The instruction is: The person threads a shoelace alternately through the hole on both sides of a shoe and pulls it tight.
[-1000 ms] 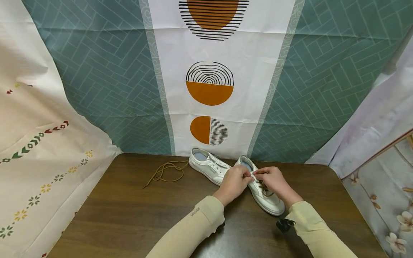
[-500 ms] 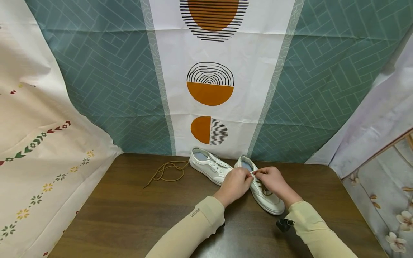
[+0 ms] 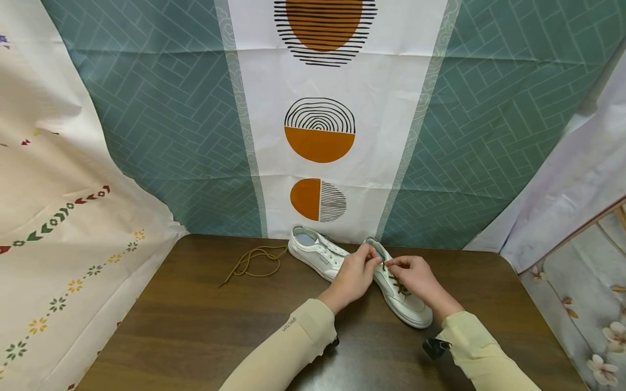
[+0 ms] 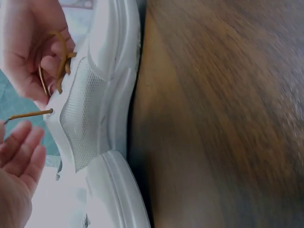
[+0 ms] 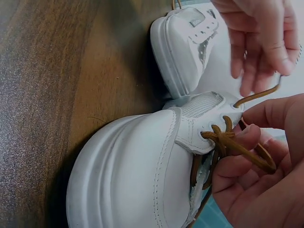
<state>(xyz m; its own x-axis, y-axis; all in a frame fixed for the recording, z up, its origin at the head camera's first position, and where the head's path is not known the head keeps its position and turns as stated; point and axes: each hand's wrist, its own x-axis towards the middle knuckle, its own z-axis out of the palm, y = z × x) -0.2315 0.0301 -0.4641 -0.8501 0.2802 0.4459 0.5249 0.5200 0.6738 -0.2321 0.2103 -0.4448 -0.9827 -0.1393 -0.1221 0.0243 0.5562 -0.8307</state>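
A white sneaker (image 3: 408,310) lies with its toe toward the near right, a brown shoelace (image 5: 256,97) partly threaded through its eyelets. My left hand (image 3: 353,273) pinches the tip of this lace, which stands taut out of the top eyelet in both wrist views. At the lacing, my right hand (image 3: 415,277) has its fingers curled about a loop of the same lace, index fingertip against the shoe's edge by that eyelet. The second white sneaker (image 3: 313,255), its eyelets unlaced, sits behind my left hand, which hides its toe in the head view.
Another brown lace (image 3: 256,260) lies loosely looped on the wooden table (image 3: 195,326), left of the sneakers. A patterned cloth (image 3: 171,136) hangs right behind the table's far edge. Light cloths (image 3: 562,190) hang at both sides.
My left hand has drawn slightly up and away from the right one, so the fingertips stand further apart with lace between them. My right hand has barely moved. The sneakers lie as before.
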